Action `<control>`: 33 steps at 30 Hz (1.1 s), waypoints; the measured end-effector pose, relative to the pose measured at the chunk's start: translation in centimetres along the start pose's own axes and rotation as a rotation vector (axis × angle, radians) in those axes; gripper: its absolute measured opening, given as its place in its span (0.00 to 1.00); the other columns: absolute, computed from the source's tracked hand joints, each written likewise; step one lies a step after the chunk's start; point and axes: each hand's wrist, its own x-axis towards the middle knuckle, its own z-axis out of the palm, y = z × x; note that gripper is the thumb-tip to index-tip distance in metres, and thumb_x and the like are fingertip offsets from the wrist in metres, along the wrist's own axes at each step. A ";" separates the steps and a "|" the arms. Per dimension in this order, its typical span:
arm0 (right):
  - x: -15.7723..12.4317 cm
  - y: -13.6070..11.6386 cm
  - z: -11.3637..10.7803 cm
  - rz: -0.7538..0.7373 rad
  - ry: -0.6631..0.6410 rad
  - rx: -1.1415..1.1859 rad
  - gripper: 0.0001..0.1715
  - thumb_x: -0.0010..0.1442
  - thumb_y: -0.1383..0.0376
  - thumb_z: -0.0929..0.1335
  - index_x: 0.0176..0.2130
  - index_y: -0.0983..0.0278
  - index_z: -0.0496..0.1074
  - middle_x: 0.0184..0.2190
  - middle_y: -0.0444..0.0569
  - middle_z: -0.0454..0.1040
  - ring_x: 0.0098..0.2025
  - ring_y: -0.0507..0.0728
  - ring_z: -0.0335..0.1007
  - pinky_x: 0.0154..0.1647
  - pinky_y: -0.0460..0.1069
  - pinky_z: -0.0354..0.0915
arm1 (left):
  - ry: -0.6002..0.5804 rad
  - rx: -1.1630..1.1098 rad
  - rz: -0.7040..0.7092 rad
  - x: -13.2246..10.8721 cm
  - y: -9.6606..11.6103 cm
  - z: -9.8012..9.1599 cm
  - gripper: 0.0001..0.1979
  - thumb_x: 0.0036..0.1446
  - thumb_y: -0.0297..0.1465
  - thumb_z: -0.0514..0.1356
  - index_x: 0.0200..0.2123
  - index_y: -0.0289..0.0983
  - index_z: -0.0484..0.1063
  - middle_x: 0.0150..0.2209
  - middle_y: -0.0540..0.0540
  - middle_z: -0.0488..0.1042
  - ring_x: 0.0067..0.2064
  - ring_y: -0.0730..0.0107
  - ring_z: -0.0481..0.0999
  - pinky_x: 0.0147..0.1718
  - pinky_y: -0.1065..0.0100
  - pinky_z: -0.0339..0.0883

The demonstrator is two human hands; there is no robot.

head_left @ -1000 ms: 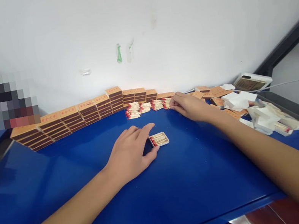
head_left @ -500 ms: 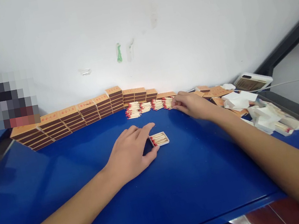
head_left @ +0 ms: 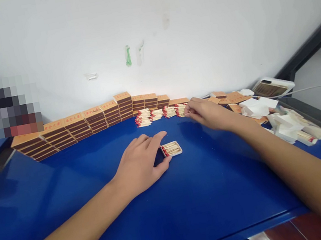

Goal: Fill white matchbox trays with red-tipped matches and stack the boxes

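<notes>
A small white matchbox tray (head_left: 179, 151) filled with red-tipped matches (head_left: 171, 148) lies on the blue table. My left hand (head_left: 140, 163) rests at its left end, thumb against the near corner and index finger stretched out beyond the far side, fingers apart. Farther back, my right hand (head_left: 204, 112) is closed in a pinch at the right end of a row of loose matches (head_left: 170, 111); a red match tip shows between the fingertips. The curled fingers hide how many matches they hold.
Stacked orange-and-brown matchboxes (head_left: 74, 126) line the wall at the back left. On the right lie more boxes (head_left: 234, 98), crumpled white papers (head_left: 254, 108), a white phone-like object (head_left: 272, 87) and a dark tray (head_left: 318, 115). A white cable (head_left: 313, 88) runs nearby.
Hardly anything differs. My right hand stays pinched at the matches, its forearm slightly shifted, and my left hand keeps its place beside the tray. The view has shifted very slightly.
</notes>
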 end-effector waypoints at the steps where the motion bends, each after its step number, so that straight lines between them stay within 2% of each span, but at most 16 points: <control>1: -0.2 -0.8 -0.2 -0.008 0.007 0.023 0.07 0.71 0.65 0.63 0.40 0.61 0.69 0.40 0.55 0.73 0.38 0.61 0.70 0.40 0.54 0.64 | 0.002 0.002 0.002 0.0 0.0 0.0 0.28 0.68 0.36 0.63 0.68 0.38 0.62 0.45 0.45 0.82 0.49 0.54 0.78 0.52 0.50 0.74; 3: -0.6 -2.7 -0.6 -0.021 -0.008 0.083 0.08 0.73 0.62 0.63 0.41 0.61 0.70 0.38 0.52 0.73 0.37 0.60 0.69 0.39 0.53 0.63 | 0.008 0.012 -0.002 0.0 0.1 0.1 0.29 0.67 0.36 0.64 0.67 0.37 0.62 0.45 0.45 0.82 0.49 0.54 0.78 0.52 0.51 0.73; 6: -1.3 -6.0 -0.7 -0.039 -0.108 0.192 0.09 0.74 0.61 0.64 0.42 0.61 0.71 0.36 0.49 0.73 0.35 0.57 0.68 0.37 0.51 0.61 | 0.017 0.029 -0.019 0.1 0.1 0.0 0.29 0.66 0.36 0.65 0.67 0.37 0.63 0.45 0.45 0.82 0.49 0.54 0.78 0.51 0.51 0.73; 11: -2.2 -9.5 -0.1 -0.069 -0.167 0.198 0.07 0.73 0.68 0.63 0.43 0.62 0.70 0.41 0.50 0.74 0.37 0.56 0.68 0.38 0.50 0.60 | 0.025 0.040 -0.026 0.2 0.1 0.1 0.30 0.66 0.36 0.66 0.67 0.37 0.63 0.45 0.45 0.82 0.49 0.54 0.78 0.51 0.51 0.74; 15: -2.4 -10.1 -0.1 -0.033 -0.188 0.182 0.08 0.73 0.69 0.63 0.42 0.62 0.70 0.41 0.50 0.74 0.36 0.56 0.69 0.37 0.51 0.60 | 0.032 0.047 -0.022 0.2 0.0 0.2 0.30 0.67 0.37 0.65 0.67 0.38 0.62 0.45 0.45 0.82 0.49 0.54 0.78 0.50 0.52 0.74; 19: -2.7 -10.3 -0.6 -0.058 -0.195 0.192 0.08 0.74 0.68 0.63 0.42 0.61 0.70 0.41 0.49 0.74 0.36 0.56 0.69 0.37 0.51 0.60 | 0.029 0.050 -0.016 0.2 0.0 0.2 0.30 0.66 0.36 0.66 0.67 0.37 0.62 0.45 0.46 0.82 0.49 0.54 0.78 0.50 0.52 0.74; 24: -3.1 -10.6 -0.5 -0.078 -0.241 0.096 0.06 0.74 0.67 0.63 0.41 0.61 0.68 0.42 0.50 0.73 0.34 0.55 0.69 0.35 0.51 0.59 | 0.028 0.039 -0.009 0.2 -0.1 0.1 0.29 0.67 0.36 0.65 0.67 0.39 0.62 0.45 0.46 0.82 0.49 0.55 0.78 0.50 0.53 0.74; 29: -2.9 -10.3 -0.4 -0.054 -0.213 0.148 0.03 0.72 0.67 0.66 0.41 0.60 0.70 0.41 0.48 0.74 0.34 0.55 0.69 0.36 0.51 0.59 | 0.030 0.036 -0.004 0.2 -0.1 0.2 0.29 0.67 0.36 0.65 0.67 0.37 0.63 0.44 0.46 0.82 0.49 0.55 0.78 0.50 0.52 0.74; 33: -2.5 -10.0 -0.2 -0.038 -0.193 0.177 0.05 0.72 0.65 0.68 0.39 0.60 0.71 0.38 0.46 0.73 0.34 0.54 0.67 0.35 0.50 0.58 | 0.032 0.035 -0.002 0.1 0.0 0.1 0.30 0.67 0.36 0.66 0.67 0.36 0.63 0.44 0.46 0.82 0.48 0.55 0.78 0.50 0.52 0.74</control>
